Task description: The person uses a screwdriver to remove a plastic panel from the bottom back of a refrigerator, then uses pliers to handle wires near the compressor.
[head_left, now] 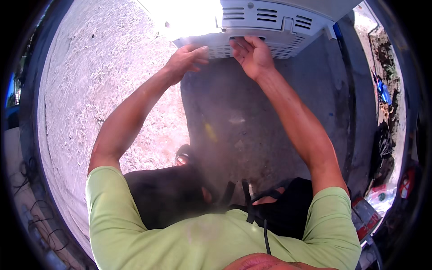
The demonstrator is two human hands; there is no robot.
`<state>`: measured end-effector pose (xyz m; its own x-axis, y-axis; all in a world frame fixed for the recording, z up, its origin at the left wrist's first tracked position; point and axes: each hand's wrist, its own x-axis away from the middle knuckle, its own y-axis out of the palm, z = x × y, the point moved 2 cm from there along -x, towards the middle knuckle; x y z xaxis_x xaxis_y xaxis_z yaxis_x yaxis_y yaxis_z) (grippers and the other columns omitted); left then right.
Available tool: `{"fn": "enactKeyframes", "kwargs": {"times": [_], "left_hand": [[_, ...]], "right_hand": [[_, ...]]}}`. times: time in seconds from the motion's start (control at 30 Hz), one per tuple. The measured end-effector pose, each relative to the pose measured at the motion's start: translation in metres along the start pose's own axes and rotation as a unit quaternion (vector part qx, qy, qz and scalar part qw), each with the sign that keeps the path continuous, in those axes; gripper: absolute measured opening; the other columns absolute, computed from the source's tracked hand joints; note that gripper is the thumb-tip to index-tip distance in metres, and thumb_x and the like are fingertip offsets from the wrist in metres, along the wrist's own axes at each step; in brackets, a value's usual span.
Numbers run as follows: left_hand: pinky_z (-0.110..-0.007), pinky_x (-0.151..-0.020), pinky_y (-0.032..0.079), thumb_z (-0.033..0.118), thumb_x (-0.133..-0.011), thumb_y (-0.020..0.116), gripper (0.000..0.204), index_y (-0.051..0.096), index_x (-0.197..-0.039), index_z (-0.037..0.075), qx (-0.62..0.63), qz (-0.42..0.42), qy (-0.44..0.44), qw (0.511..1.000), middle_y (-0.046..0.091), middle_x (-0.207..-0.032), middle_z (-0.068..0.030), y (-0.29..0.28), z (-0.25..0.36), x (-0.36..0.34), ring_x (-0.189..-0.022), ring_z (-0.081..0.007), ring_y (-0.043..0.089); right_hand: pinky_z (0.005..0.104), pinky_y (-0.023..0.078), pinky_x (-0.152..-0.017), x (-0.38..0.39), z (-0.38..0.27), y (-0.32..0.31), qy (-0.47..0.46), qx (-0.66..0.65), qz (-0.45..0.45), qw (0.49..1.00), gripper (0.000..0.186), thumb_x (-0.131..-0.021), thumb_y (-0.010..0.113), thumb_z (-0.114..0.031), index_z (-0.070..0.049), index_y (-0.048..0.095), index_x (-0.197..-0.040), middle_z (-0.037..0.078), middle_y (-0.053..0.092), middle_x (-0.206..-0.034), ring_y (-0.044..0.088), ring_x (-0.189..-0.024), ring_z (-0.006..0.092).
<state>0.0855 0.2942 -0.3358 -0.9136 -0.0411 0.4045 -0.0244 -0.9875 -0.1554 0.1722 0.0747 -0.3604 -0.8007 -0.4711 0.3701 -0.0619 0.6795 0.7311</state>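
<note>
A white appliance [288,38] with rows of slotted vents stands at the top of the head view, its lit left part washed out by glare. At its lower edge, my right hand [255,56] is turned palm up, the fingers curled by a dark recess in the panel. Whatever those fingertips pinch, if anything, is hidden. My left hand [189,59] is beside the lower left corner of the appliance, fingers stretched out and somewhat apart, close to the perforated grille [219,51]. I see nothing held in it.
Rough sunlit concrete [108,58] spreads to the left, and shaded floor [234,121] lies between my arms. My knees are bent near the lower middle. At the right edge are a blue object [382,92], a clear plastic bag [382,198] and a red-and-grey box [366,218].
</note>
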Motion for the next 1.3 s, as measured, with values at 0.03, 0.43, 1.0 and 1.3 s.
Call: {"fn": "enactKeyframes", "kwargs": {"times": [0.03, 0.43, 1.0, 1.3], "left_hand": [[-0.036, -0.086, 0.052, 0.045, -0.098, 0.062, 0.059, 0.054, -0.136, 0.001, -0.002, 0.004, -0.01, 1.0, 0.064, -0.121, -0.0134, 0.002, -0.003, -0.002, -0.106, -0.0221, 0.064], [-0.041, -0.088, 0.052, 0.04, -0.098, 0.063, 0.054, 0.056, -0.134, 0.002, 0.008, -0.01, -0.04, 0.999, 0.064, -0.123, -0.0132, 0.008, -0.003, -0.016, -0.106, -0.0248, 0.064], [-0.037, -0.082, 0.054, 0.047, -0.097, 0.063, 0.057, 0.06, -0.126, -0.002, -0.009, 0.024, -0.069, 0.997, 0.067, -0.116, -0.016, 0.008, -0.003, -0.016, -0.097, -0.0238, 0.068], [-0.039, -0.085, 0.053, 0.05, -0.097, 0.06, 0.065, 0.053, -0.133, -0.004, -0.011, 0.013, -0.046, 0.999, 0.065, -0.12, -0.019, 0.006, 0.002, -0.008, -0.1, -0.0246, 0.067]], "right_hand": [[0.0359, 0.054, -0.078, -0.002, 0.001, 0.003, 0.001, 0.015, -0.012, 1.0, 0.024, -0.097, 0.055, -0.018, -0.006, 0.059, -0.118, 0.009, 0.067, -0.119, 0.068, -0.106, 0.0238], [0.033, 0.054, -0.075, 0.002, 0.007, 0.017, -0.011, 0.171, -0.004, 0.985, 0.025, -0.101, 0.059, -0.025, -0.009, 0.058, -0.119, 0.001, 0.06, -0.116, 0.069, -0.104, 0.0203], [0.0266, 0.052, -0.065, -0.008, 0.011, 0.018, -0.036, 0.148, 0.065, 0.986, 0.017, -0.096, 0.068, -0.019, -0.012, 0.062, -0.11, -0.001, 0.066, -0.102, 0.069, -0.094, 0.0162], [0.0278, 0.056, -0.068, -0.017, 0.009, 0.007, -0.081, 0.001, -0.012, 0.997, 0.021, -0.093, 0.072, -0.017, -0.013, 0.064, -0.112, 0.002, 0.069, -0.107, 0.069, -0.093, 0.0175]]}}
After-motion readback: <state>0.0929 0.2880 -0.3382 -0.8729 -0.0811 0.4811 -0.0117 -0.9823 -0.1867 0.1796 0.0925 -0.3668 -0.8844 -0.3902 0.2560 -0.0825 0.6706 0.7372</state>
